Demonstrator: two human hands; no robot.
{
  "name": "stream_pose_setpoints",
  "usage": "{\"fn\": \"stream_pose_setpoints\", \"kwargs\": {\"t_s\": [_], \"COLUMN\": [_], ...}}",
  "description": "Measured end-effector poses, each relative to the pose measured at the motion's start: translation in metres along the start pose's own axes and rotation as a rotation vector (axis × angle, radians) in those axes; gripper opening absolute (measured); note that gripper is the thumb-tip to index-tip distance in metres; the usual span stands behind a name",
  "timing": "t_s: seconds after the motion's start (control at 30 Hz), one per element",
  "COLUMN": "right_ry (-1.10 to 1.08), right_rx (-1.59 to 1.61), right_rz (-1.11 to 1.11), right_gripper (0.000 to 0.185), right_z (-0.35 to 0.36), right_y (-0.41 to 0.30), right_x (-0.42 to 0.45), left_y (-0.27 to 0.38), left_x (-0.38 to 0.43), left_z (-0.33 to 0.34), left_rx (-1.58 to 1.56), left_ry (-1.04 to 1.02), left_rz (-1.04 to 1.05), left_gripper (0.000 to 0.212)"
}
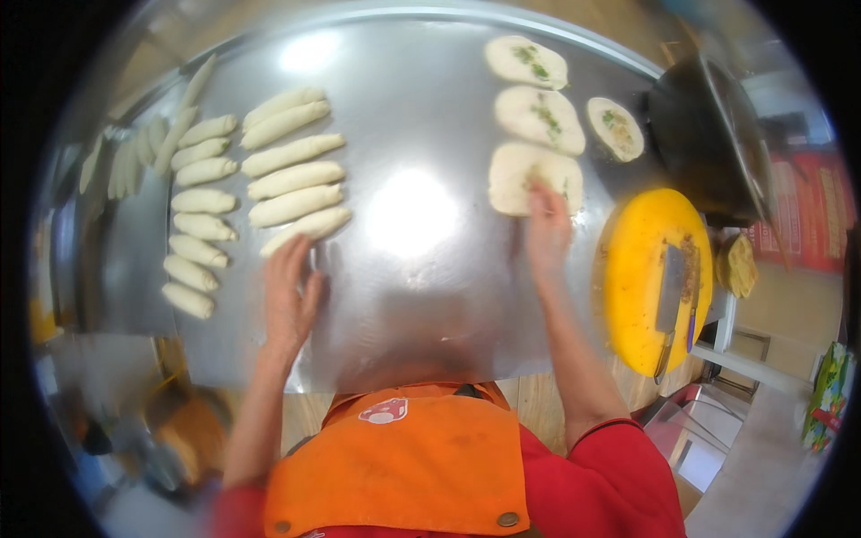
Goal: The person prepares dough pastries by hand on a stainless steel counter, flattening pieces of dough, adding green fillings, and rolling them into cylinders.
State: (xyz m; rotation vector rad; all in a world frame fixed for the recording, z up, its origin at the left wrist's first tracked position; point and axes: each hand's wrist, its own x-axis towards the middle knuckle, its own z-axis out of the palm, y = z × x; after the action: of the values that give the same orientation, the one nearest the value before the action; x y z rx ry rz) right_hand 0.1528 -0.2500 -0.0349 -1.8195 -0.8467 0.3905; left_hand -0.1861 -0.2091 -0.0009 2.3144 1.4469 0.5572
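Note:
My left hand (291, 286) rests its fingertips on the near end of the closest long dough roll (319, 227), thumb apart. Behind that roll, several long dough rolls (296, 180) lie in a column. My right hand (550, 212), fingers bunched and blurred, is over the near edge of a flattened dough piece (506, 181). Brownish and green filling (538, 176) shows at its fingertips; whether any is pinched between them is unclear. Farther back are two flat dough pieces, the middle one (521, 111) and the far one (504, 60), both bearing chopped greens. A smaller dough oval (629, 142) with filling lies to their right.
Shorter dough rolls (205, 200) line the steel table (417, 302) at left. To the right, a yellow cutting board (629, 289) carries a cleaver (670, 289) and a purple-handled knife (691, 329). Behind the board, a large dark pot (699, 141) stands tilted in view.

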Motion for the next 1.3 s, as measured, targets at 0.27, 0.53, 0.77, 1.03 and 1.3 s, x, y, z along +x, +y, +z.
{"fn": "stream_pose_setpoints", "kwargs": {"t_s": [0.27, 0.53, 0.77, 1.03, 1.3], "right_ry": [-0.080, -0.076, -0.349, -0.213, 0.108], "right_rx": [-0.566, -0.428, -0.132, 0.226, 0.714], "right_rz": [0.028, 0.084, -0.058, 0.335, 0.284], "right_gripper": [0.041, 0.029, 0.026, 0.018, 0.019], "right_z": [-0.060, -0.059, -0.007, -0.036, -0.008], "right_y": [0.064, 0.057, 0.031, 0.019, 0.012], "right_x": [0.088, 0.087, 0.056, 0.066, 0.034], "left_y": [0.106, 0.150, 0.159, 0.152, 0.215], "left_x": [0.088, 0.154, 0.182, 0.171, 0.147], "left_z": [0.086, 0.141, 0.134, 0.149, 0.141], "left_rx": [-0.365, -0.589, -0.481, -0.379, -1.391], "left_ry": [-0.209, -0.420, -0.731, -0.400, -0.414], "left_rz": [0.184, -0.158, -0.410, -0.046, -0.396], "left_gripper": [0.042, 0.044, 0.028, 0.018, 0.008]}}
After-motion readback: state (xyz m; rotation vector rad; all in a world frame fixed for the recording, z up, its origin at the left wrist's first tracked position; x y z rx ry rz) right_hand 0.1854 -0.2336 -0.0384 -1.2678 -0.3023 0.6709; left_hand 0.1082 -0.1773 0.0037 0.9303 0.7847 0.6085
